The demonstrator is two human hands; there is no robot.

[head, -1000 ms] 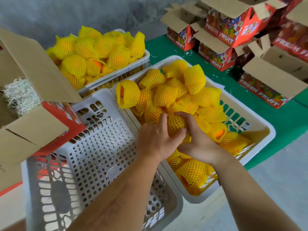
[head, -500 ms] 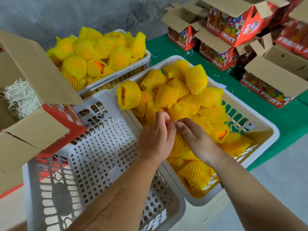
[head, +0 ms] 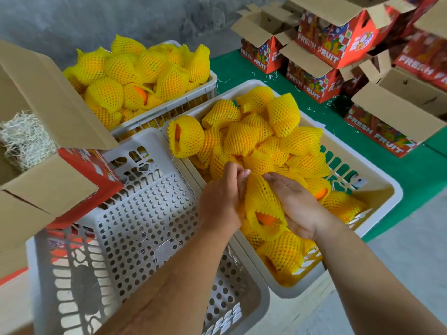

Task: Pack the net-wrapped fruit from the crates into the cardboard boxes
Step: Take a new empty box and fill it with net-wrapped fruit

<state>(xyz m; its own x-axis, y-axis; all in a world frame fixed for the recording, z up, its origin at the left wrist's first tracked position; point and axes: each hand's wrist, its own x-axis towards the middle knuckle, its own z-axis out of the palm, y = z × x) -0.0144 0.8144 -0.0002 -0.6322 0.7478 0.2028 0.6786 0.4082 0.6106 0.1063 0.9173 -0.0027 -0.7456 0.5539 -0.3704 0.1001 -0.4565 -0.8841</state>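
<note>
The left hand [head: 221,201] pinches the top edge of a net-wrapped fruit [head: 262,206] with curled fingers, while the right hand [head: 296,204], fingers nearly straight, cups its other side just above the heap in the middle crate [head: 377,189]. Half a second ago both hands were down among that crate's fruit; now this one is lifted clear, its orange skin showing at the sleeve's open lower end. Left of the middle crate sit an open cardboard box [head: 48,117] lined with pale shredded straw and a perforated white plastic crate [head: 145,226]; the yellow sleeves are soft foam mesh with ragged ends.
</note>
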